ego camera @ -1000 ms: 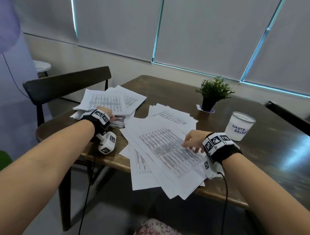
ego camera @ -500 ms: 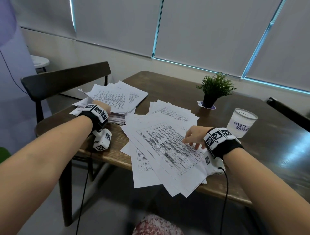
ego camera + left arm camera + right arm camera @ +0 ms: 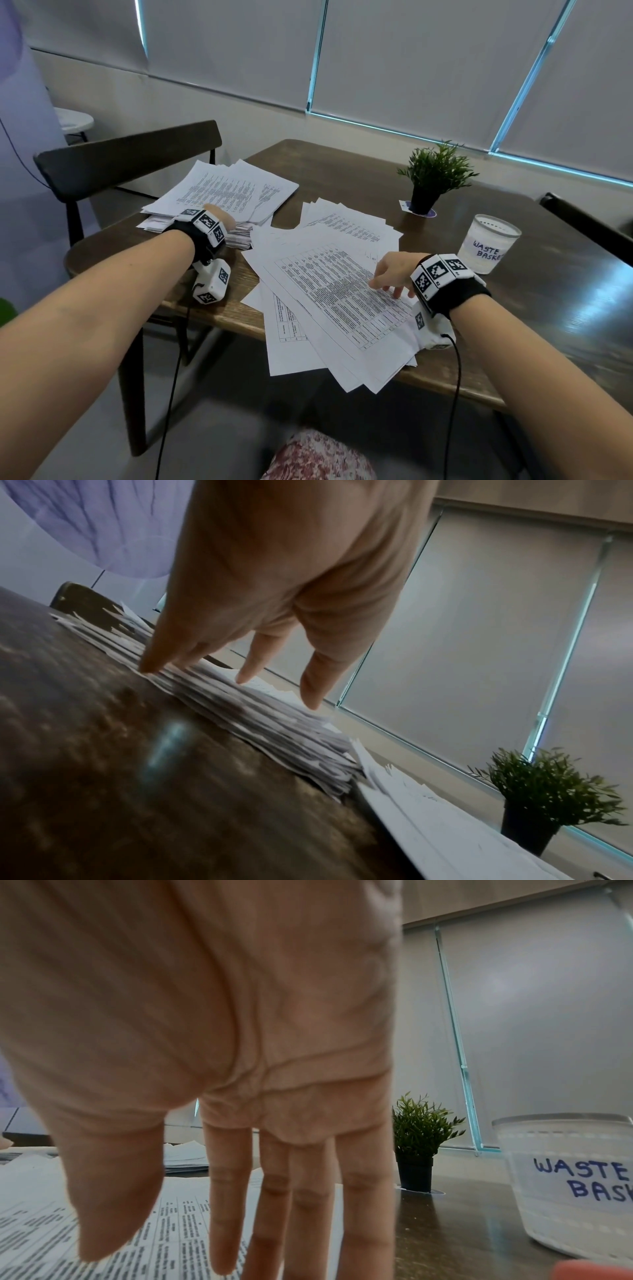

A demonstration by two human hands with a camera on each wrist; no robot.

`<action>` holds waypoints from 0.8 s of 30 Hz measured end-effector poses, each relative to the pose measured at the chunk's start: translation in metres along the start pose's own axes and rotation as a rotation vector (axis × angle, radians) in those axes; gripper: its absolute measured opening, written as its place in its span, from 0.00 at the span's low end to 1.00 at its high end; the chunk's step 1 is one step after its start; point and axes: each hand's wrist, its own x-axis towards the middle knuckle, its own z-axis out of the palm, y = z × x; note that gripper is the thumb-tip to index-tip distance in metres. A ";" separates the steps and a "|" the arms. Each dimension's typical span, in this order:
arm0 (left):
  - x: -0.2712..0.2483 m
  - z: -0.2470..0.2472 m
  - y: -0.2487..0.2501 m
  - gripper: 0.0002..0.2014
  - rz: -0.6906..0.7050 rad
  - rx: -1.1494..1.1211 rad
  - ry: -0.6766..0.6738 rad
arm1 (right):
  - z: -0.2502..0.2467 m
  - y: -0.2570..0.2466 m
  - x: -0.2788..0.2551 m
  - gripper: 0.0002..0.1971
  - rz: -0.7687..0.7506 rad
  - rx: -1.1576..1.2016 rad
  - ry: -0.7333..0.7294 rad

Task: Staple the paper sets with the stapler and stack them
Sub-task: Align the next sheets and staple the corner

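Wooden table (image 3: 342,164): your left hand (image 3: 274,588), fingers straight, has settled on the stacked sets (image 3: 233,192) while your right hand (image 3: 394,274) stays flat on the loose sheets (image 3: 325,291); stapler unseen, so stapling waits.

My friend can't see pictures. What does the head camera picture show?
Two hands reach over a dark wooden table: the left hand rests on a thick paper stack, the right hand touches loose printed sheets spread in front. A small potted plant and a cup marked "WASTE BASKET" stand to the right.
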 end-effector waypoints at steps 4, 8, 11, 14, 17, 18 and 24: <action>-0.019 -0.004 0.014 0.16 0.069 0.029 0.017 | 0.000 0.000 0.000 0.21 -0.015 -0.079 0.017; -0.040 -0.003 0.038 0.09 0.158 0.125 -0.062 | 0.002 0.002 -0.005 0.28 -0.021 -0.224 -0.036; -0.053 0.001 0.049 0.16 0.169 0.167 -0.202 | 0.000 0.005 -0.013 0.32 -0.008 -0.254 -0.100; -0.060 0.004 0.046 0.20 0.166 0.245 -0.218 | 0.001 0.011 -0.017 0.35 0.003 -0.262 -0.139; -0.072 0.010 0.046 0.19 0.198 0.362 -0.189 | 0.004 0.018 -0.018 0.35 0.017 -0.223 -0.165; -0.074 0.012 0.047 0.19 0.214 0.383 -0.172 | 0.004 0.020 -0.018 0.35 0.017 -0.202 -0.175; -0.072 0.008 0.055 0.18 0.282 0.332 -0.073 | 0.003 0.031 -0.029 0.31 0.008 -0.135 -0.212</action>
